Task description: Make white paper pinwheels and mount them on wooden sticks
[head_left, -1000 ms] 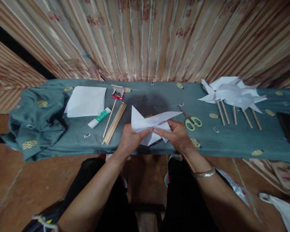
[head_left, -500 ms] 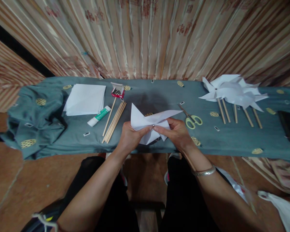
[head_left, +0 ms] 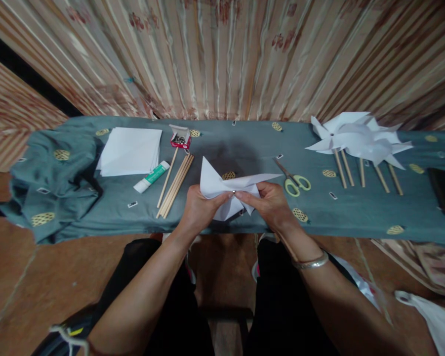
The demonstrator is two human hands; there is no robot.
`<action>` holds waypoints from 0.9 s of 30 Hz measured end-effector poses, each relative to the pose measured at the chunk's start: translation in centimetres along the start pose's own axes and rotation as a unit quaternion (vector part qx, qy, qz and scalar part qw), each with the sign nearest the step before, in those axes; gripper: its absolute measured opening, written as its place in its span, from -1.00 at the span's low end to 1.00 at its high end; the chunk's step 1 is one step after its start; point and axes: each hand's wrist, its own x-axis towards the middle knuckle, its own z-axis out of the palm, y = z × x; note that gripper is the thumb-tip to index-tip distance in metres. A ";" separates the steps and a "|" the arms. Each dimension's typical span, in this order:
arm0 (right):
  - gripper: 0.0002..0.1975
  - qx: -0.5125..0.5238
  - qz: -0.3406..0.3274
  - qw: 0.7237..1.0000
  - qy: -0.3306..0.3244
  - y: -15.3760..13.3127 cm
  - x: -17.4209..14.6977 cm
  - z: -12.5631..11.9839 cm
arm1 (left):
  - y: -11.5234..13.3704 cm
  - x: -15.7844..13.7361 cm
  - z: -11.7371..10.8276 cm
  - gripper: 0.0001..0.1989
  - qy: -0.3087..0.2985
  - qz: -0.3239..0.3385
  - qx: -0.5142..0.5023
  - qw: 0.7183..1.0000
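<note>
Between both hands, over the front of the cloth-covered table, is a white paper pinwheel (head_left: 227,211) with its blades folded toward the middle. My left hand (head_left: 200,206) is closed on its left side, the thumb pressing near the centre. My right hand (head_left: 270,202) grips the right side, its thumb also at the centre. A small shiny pin head (head_left: 233,192) shows between the two thumb tips. The fingers beneath the paper are hidden. Just right of my right hand lie scissors (head_left: 297,184) with pale green handles.
On the green tablecloth (head_left: 252,153), to the left, are a paper stack (head_left: 131,151), a glue stick (head_left: 151,176), several wooden sticks (head_left: 177,188) and an open red box of pins (head_left: 180,137). Finished pinwheels (head_left: 359,136) on sticks lie at right, beside a dark object (head_left: 444,193).
The hands stay almost in place, thumbs still at the pinwheel's centre. The paper blades have shifted very slightly, the right tip a little outward and down.
</note>
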 end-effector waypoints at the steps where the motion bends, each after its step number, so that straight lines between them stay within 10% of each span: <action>1: -0.73 -0.005 -0.003 1.000 -0.002 0.0 0.0 0.0 | 0.0 0.0 0.0 -0.72 0.001 0.000 0.006 1.000; 27: -0.71 -0.013 0.017 1.000 -0.010 -0.7 -0.2 -0.3 | -0.5 0.0 0.1 -0.68 -0.044 -0.040 -0.034 0.998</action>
